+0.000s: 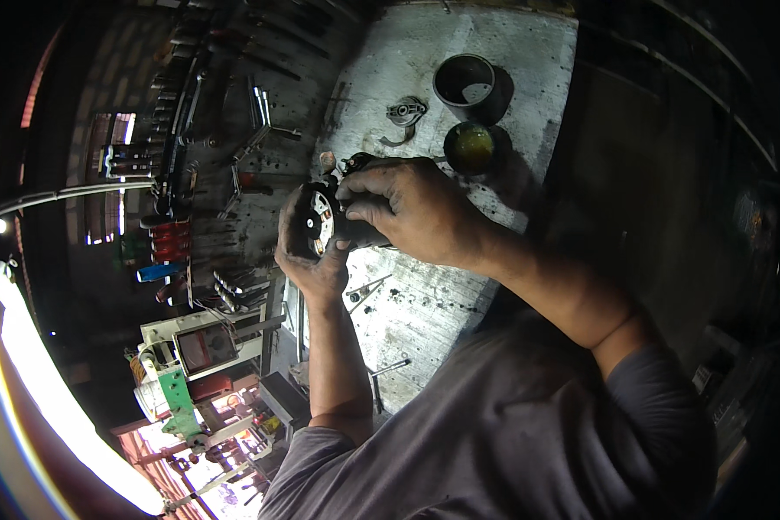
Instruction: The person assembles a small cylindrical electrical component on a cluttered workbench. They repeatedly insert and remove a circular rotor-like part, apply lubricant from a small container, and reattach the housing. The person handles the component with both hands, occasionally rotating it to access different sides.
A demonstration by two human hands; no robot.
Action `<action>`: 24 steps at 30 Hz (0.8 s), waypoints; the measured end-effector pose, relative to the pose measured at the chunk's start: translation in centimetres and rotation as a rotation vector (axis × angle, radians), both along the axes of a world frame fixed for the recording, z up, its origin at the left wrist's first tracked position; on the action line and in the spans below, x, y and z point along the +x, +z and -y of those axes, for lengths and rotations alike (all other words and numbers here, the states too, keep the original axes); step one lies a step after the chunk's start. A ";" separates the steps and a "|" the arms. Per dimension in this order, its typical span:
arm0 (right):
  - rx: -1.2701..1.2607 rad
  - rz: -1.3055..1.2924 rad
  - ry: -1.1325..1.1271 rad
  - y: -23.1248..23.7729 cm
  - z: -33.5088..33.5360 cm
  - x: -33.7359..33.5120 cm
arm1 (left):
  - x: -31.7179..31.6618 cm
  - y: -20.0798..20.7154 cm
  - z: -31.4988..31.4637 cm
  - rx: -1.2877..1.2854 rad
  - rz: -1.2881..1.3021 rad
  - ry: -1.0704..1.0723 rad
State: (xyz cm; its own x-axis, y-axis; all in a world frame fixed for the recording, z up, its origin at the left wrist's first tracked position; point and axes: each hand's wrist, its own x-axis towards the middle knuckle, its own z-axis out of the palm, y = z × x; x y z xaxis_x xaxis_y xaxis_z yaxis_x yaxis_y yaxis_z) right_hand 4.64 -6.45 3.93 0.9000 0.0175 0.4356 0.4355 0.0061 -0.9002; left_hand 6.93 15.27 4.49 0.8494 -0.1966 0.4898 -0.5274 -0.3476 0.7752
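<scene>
Workbench point(438, 299), round part point(322, 223) in hand point(308, 264)

A long tube light point(56, 381), blown out to white, glares well left of the left hand point(314, 251). The table point(433, 299) is brightest just below both hands; beyond the right hand point(403, 204), an open cylinder point(464, 68) throws shadow rightward. Surroundings sink into blackness, bending toward the rim.

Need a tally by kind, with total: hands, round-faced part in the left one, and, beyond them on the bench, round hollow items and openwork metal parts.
Hands: 2 (left hand, right hand)
Held: 1 (round-faced part)
Round hollow items: 2 (cylinder, bowl)
Openwork: 1 (metal part)
Total: 6
</scene>
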 end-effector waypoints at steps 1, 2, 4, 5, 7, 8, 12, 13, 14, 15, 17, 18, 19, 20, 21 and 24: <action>0.001 0.040 -0.013 -0.2 0.0 -0.1 | 0.1 0.0 -0.1 0.026 0.018 0.011; -0.042 0.041 -0.032 -0.3 -0.2 -0.5 | 0.1 -0.1 -0.1 0.046 0.034 0.020; -0.069 0.108 -0.173 -0.4 -0.9 -1.2 | 0.2 -0.1 -0.1 0.058 0.048 0.020; -0.094 0.138 -0.238 -0.4 -1.1 -1.4 | 0.2 0.0 0.0 0.062 0.053 0.019; -0.098 0.176 -0.257 -0.6 -1.2 -1.4 | 0.1 0.1 0.1 0.070 0.064 0.018; -0.108 0.201 -0.241 -0.7 -1.1 -1.4 | 0.0 0.2 0.2 0.078 0.067 0.023; -0.024 0.152 -0.051 -1.0 -0.7 -0.2 | -0.2 0.7 0.3 0.115 0.045 0.050; 0.056 0.052 0.032 -1.0 -0.6 0.2 | -0.2 0.8 0.3 0.126 0.032 0.057; 0.137 -0.048 0.114 -1.1 -0.5 0.5 | -0.3 0.9 0.3 0.120 0.024 0.054; 0.210 -0.166 0.200 -1.2 -0.5 0.8 | -0.3 0.9 0.3 0.113 0.016 0.049; 0.131 -0.075 0.145 -1.3 -0.6 0.9 | -0.2 1.0 0.3 0.113 -0.002 0.037; 0.086 0.001 0.098 -1.3 -0.7 0.9 | -0.2 1.1 0.2 0.119 -0.013 0.032; 0.043 0.077 0.047 -1.3 -0.8 0.9 | -0.2 1.1 0.2 0.126 -0.025 0.029; 0.047 0.147 -0.008 -1.3 -0.9 0.8 | -0.2 1.1 0.2 0.122 -0.027 0.034; 0.050 0.219 -0.069 -1.2 -1.1 0.8 | -0.2 1.1 0.2 0.118 -0.029 0.038; 0.024 0.222 -0.023 -1.3 -0.8 0.7 | -0.2 1.2 0.2 0.152 -0.009 0.061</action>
State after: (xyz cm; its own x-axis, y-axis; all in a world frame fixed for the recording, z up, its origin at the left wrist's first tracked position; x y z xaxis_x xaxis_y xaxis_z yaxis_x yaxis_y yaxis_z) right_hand 5.35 -5.60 2.59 0.7819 -0.0144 0.6232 0.6234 0.0142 -0.7818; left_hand 6.74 15.07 5.69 0.8665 -0.2157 0.4502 -0.4946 -0.4926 0.7160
